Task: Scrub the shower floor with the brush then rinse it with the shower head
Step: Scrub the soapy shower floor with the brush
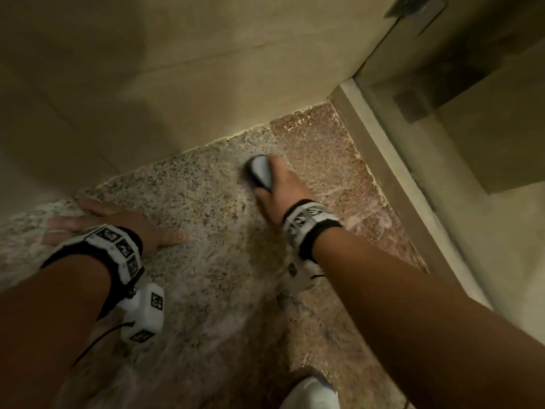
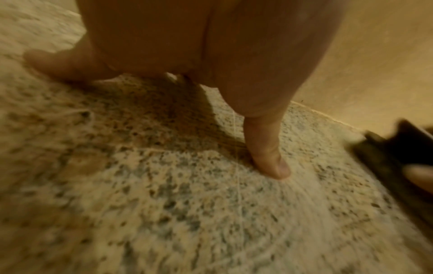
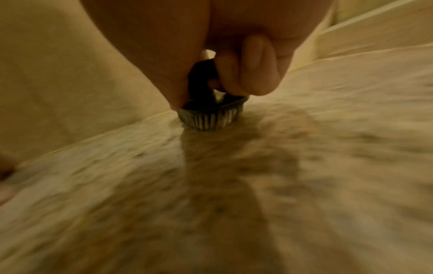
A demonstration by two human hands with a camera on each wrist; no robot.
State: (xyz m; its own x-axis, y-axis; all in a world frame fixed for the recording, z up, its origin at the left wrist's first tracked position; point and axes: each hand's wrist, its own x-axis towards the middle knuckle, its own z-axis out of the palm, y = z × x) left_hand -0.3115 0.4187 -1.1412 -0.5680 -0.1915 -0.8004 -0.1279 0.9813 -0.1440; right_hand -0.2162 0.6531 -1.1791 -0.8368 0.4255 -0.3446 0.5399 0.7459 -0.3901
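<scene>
The brush (image 1: pixel 259 174) is gripped by the right hand (image 1: pixel 278 187), fingers curled round its dark handle, and its bristles are pressed onto the shower floor (image 1: pixel 206 208) close to the far edge where floor meets wall (image 1: pixel 177 69) — little room is left ahead of it. The left hand (image 1: pixel 118 224) is laid flat on the floor near the left edge, fingers spread and straight. Between the hands a soapy speckled stretch lies open. A raised curb (image 1: pixel 392 184) bounds the right edge.

Left hand (image 1: pixel 118 222) flat, fingers spread, arm straight; right hand (image 1: pixel 277 184) curled, apparently gripping, arm extended.
</scene>
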